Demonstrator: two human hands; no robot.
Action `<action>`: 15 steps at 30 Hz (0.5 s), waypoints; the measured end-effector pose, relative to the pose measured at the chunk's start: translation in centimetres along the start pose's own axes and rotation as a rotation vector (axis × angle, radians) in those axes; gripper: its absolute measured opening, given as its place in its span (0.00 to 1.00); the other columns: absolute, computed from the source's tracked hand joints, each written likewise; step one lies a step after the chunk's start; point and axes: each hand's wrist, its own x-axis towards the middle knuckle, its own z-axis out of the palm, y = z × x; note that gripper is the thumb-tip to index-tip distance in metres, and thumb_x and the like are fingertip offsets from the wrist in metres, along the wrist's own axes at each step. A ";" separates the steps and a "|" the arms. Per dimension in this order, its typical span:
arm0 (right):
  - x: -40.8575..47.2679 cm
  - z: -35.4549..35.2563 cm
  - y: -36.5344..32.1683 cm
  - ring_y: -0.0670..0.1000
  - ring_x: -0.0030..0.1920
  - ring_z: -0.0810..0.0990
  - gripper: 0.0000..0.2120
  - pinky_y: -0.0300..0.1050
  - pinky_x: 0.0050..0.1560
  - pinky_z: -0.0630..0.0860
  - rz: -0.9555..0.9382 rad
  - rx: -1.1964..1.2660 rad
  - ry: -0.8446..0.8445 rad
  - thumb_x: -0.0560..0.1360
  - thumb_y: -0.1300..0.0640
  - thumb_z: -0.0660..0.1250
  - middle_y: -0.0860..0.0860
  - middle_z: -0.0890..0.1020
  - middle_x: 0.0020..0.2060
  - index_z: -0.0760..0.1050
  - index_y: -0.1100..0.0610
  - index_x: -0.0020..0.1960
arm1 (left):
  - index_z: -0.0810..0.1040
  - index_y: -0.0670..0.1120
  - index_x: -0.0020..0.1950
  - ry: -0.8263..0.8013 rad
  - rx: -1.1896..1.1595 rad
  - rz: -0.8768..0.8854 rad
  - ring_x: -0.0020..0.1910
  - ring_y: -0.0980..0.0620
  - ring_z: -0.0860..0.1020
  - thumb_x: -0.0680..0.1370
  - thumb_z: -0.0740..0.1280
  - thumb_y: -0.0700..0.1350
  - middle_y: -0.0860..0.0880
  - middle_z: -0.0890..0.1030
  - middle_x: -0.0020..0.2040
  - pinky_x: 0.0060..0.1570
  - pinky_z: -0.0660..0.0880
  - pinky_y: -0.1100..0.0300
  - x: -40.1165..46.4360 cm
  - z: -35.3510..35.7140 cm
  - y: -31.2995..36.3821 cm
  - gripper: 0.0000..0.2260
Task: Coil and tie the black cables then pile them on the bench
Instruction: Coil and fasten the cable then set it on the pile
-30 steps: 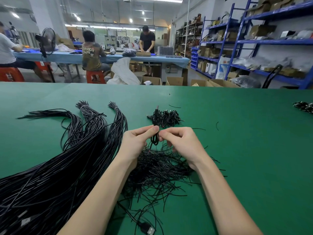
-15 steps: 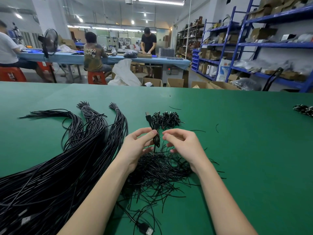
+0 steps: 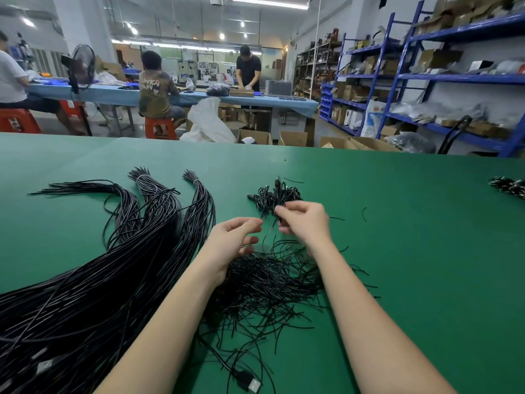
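Note:
My right hand (image 3: 305, 221) pinches a small coiled black cable (image 3: 276, 220) at its fingertips, just in front of the pile of tied coils (image 3: 274, 194) on the green bench (image 3: 412, 265). To the left of it, my left hand (image 3: 234, 240) hovers with loosely curled fingers and holds nothing. Beneath both wrists lies a loose heap of short black ties (image 3: 267, 282). Long black cables (image 3: 127, 265) in bundles fan out across the left of the bench.
A USB plug (image 3: 248, 383) on a loose cable lies near the front edge. Another small heap of coils (image 3: 508, 186) sits at the far right. Beyond the bench are seated and standing people, cardboard boxes and blue shelving.
The coiled cable passed from between both hands into my right hand, which moved forward toward the pile of tied coils. My left hand let go and dropped back slightly.

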 end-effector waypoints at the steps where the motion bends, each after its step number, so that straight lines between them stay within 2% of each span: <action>1: 1.6 0.3 -0.4 0.47 0.32 0.86 0.13 0.41 0.39 0.85 0.008 -0.013 0.035 0.73 0.55 0.79 0.49 0.86 0.44 0.83 0.58 0.56 | 0.85 0.44 0.55 -0.012 0.010 -0.008 0.44 0.54 0.82 0.77 0.73 0.47 0.48 0.86 0.52 0.42 0.78 0.62 -0.1 0.1 0.0 0.10; 4: 5.6 1.3 -1.2 0.49 0.33 0.86 0.17 0.47 0.48 0.85 0.055 -0.059 0.101 0.73 0.55 0.79 0.57 0.83 0.58 0.82 0.59 0.60 | 0.85 0.44 0.55 -0.057 0.038 -0.027 0.43 0.54 0.82 0.77 0.72 0.47 0.49 0.86 0.50 0.41 0.77 0.62 -0.5 0.3 0.2 0.10; 6: 7.5 1.9 -0.8 0.54 0.44 0.87 0.19 0.50 0.56 0.83 0.086 -0.161 0.106 0.73 0.54 0.78 0.57 0.80 0.64 0.82 0.58 0.62 | 0.85 0.44 0.55 -0.067 0.043 -0.033 0.44 0.54 0.82 0.77 0.72 0.47 0.49 0.86 0.50 0.41 0.77 0.62 -0.4 0.4 0.3 0.10; 8: 8.3 2.4 -0.1 0.57 0.52 0.86 0.19 0.51 0.61 0.81 0.107 -0.286 0.098 0.73 0.55 0.78 0.57 0.79 0.65 0.82 0.56 0.63 | 0.85 0.44 0.55 -0.072 0.034 -0.039 0.43 0.54 0.82 0.77 0.72 0.47 0.49 0.86 0.50 0.41 0.77 0.62 -0.4 0.3 0.4 0.10; 12: 8.3 3.0 0.9 0.57 0.51 0.86 0.15 0.49 0.60 0.81 0.105 -0.301 0.134 0.74 0.58 0.74 0.56 0.79 0.65 0.82 0.56 0.61 | 0.86 0.44 0.54 -0.074 0.030 -0.036 0.43 0.54 0.82 0.77 0.72 0.47 0.49 0.86 0.50 0.40 0.78 0.64 -0.4 0.1 0.5 0.09; 15: 7.1 2.6 0.9 0.54 0.56 0.82 0.14 0.42 0.59 0.76 0.066 -0.300 0.164 0.75 0.59 0.71 0.56 0.81 0.61 0.82 0.55 0.61 | 0.86 0.45 0.54 -0.074 0.048 -0.042 0.45 0.53 0.82 0.78 0.72 0.47 0.50 0.86 0.49 0.40 0.77 0.63 -0.5 0.0 0.5 0.09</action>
